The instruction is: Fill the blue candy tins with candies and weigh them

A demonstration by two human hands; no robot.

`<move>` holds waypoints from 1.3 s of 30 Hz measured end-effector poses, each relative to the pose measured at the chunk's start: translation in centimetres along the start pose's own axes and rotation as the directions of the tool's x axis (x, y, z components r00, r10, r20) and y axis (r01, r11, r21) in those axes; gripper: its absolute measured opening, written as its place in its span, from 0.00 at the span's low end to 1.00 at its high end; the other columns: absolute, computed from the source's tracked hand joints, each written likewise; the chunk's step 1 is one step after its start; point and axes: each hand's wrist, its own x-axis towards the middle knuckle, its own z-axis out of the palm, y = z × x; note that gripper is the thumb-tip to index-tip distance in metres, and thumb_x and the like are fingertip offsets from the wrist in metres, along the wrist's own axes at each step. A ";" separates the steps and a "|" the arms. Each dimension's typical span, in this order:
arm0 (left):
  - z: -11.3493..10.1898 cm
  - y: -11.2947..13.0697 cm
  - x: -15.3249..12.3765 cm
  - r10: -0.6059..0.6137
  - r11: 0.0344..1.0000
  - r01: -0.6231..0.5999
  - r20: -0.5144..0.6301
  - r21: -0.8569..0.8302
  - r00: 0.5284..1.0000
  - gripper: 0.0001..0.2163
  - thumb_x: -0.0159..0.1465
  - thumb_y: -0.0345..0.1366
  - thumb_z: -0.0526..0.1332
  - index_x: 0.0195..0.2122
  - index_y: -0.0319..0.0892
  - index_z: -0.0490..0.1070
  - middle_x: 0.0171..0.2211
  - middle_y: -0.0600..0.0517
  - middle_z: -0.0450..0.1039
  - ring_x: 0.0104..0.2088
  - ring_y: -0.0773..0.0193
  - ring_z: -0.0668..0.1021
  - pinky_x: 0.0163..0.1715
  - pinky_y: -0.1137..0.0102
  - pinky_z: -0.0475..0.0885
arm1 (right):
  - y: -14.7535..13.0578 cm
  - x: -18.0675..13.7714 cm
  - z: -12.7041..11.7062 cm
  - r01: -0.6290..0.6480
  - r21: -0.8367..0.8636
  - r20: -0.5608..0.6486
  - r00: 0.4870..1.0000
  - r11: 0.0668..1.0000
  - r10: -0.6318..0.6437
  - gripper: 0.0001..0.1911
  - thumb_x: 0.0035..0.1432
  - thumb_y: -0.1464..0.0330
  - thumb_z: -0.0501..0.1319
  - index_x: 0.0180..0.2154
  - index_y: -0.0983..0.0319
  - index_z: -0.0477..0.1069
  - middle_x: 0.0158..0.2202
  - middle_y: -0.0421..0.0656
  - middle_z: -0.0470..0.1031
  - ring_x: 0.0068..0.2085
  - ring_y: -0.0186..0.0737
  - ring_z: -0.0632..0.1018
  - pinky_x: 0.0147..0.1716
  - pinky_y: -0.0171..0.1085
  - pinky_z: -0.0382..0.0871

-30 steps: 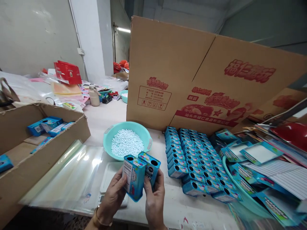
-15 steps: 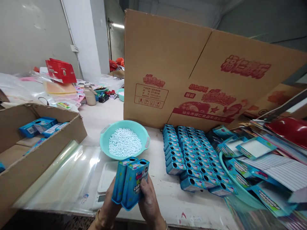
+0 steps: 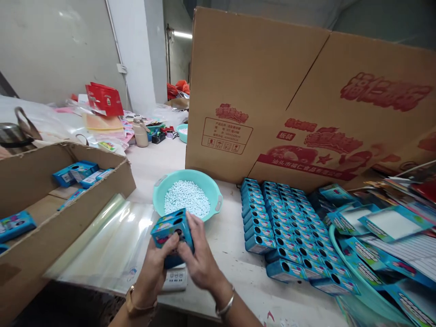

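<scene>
While gripping the blue boxes (image 3: 165, 223), seemingly two pressed together, between the left hand (image 3: 154, 259) and the right hand (image 3: 201, 259), press only lightly with the thumbs (image 3: 170, 244), brought close together on the near side. Closed snugly around the boxes from both sides; impossible to tell how far round the hidden fingers wrap. Held up above the scale (image 3: 176, 278), just in front of the bowl (image 3: 215, 193) of pale pellets (image 3: 185, 195). Probably thin-walled, so best to spread the pressure across the palms rather than dent one spot. Line up the edges squarely and turn slowly. Mind the bowl's rim, and leave elbow room beside the plastic sheets (image 3: 112, 247) on the left and the standing rows (image 3: 260, 243) on the right.
</scene>
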 end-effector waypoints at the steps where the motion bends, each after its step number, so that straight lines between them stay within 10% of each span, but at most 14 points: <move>1: 0.0 0.3 0.5 0.018 0.997 -0.024 -0.087 -0.067 0.996 0.29 0.48 0.44 0.75 0.50 0.44 0.72 0.41 0.50 0.80 0.40 0.57 0.82 0.39 0.68 0.78 | 0.6 1.2 -0.4 0.032 -0.064 0.076 0.997 0.997 -0.027 0.27 0.69 0.59 0.49 0.67 0.52 0.52 0.67 0.43 0.56 0.67 0.43 0.58 0.67 0.47 0.50; 6: -3.0 2.2 5.1 0.071 0.963 -0.145 -0.305 -0.228 0.950 0.18 0.51 0.38 0.72 0.44 0.45 0.75 0.38 0.56 0.80 0.34 0.66 0.81 0.35 0.73 0.79 | 6.1 5.3 -2.1 0.125 -0.645 0.263 0.963 0.754 0.065 0.25 0.66 0.53 0.53 0.58 0.59 0.66 0.55 0.53 0.71 0.57 0.52 0.68 0.57 0.51 0.60; 10: -5.2 4.8 8.4 0.142 0.990 -0.144 -0.182 0.002 0.973 0.22 0.48 0.40 0.74 0.43 0.43 0.73 0.38 0.54 0.80 0.33 0.63 0.81 0.34 0.69 0.79 | 8.6 5.0 -3.8 0.231 -0.820 0.385 0.900 0.524 0.206 0.18 0.67 0.57 0.52 0.41 0.61 0.74 0.39 0.48 0.77 0.44 0.47 0.75 0.46 0.44 0.63; 15: -3.8 9.3 12.7 0.300 0.656 -0.341 0.182 0.674 0.937 0.36 0.40 0.45 0.76 0.51 0.42 0.70 0.42 0.47 0.79 0.41 0.51 0.80 0.39 0.62 0.77 | 8.0 5.3 -7.8 0.134 -0.718 0.418 0.867 0.683 0.269 0.18 0.63 0.53 0.58 0.44 0.58 0.76 0.41 0.45 0.79 0.43 0.44 0.76 0.43 0.38 0.63; 18: -1.4 10.2 15.9 0.329 0.466 -0.439 0.310 0.769 0.892 0.36 0.38 0.45 0.77 0.50 0.43 0.71 0.41 0.48 0.78 0.42 0.50 0.80 0.43 0.60 0.75 | 8.1 9.8 -8.1 0.031 -0.675 0.343 0.898 0.737 0.276 0.21 0.62 0.51 0.57 0.48 0.57 0.75 0.47 0.45 0.77 0.48 0.45 0.75 0.46 0.38 0.64; 23: 1.2 5.8 19.7 0.326 0.857 -0.348 0.123 0.381 0.937 0.28 0.44 0.45 0.74 0.44 0.38 0.71 0.38 0.47 0.79 0.36 0.56 0.80 0.39 0.60 0.77 | 11.3 20.0 -2.6 -0.225 -0.729 0.037 0.930 0.647 0.366 0.16 0.64 0.57 0.56 0.48 0.54 0.76 0.52 0.48 0.71 0.56 0.51 0.68 0.53 0.47 0.60; 27: 0.3 1.5 20.8 0.410 0.880 -0.379 -0.055 0.286 0.910 0.25 0.49 0.48 0.71 0.43 0.37 0.70 0.37 0.48 0.77 0.35 0.60 0.80 0.40 0.61 0.76 | 14.3 22.5 2.5 -0.330 -0.704 -0.060 0.910 0.629 0.410 0.18 0.66 0.61 0.49 0.47 0.56 0.76 0.52 0.50 0.71 0.53 0.53 0.68 0.50 0.53 0.63; 32: -0.5 0.2 21.2 0.443 0.861 -0.408 -0.054 0.303 0.895 0.25 0.50 0.46 0.71 0.45 0.38 0.69 0.40 0.48 0.76 0.39 0.60 0.80 0.42 0.63 0.76 | 15.9 20.2 4.8 -0.195 -0.693 0.122 0.917 0.694 0.380 0.10 0.57 0.63 0.61 0.40 0.57 0.78 0.45 0.44 0.77 0.51 0.52 0.69 0.51 0.53 0.61; 39: -0.2 1.6 21.0 0.339 0.788 -0.388 0.188 0.478 0.922 0.29 0.48 0.46 0.72 0.47 0.39 0.67 0.41 0.47 0.76 0.40 0.57 0.79 0.42 0.62 0.75 | 14.6 15.4 -0.2 -0.106 -0.603 0.362 0.846 0.791 0.390 0.07 0.38 0.62 0.73 0.23 0.53 0.79 0.28 0.36 0.78 0.34 0.41 0.76 0.39 0.38 0.67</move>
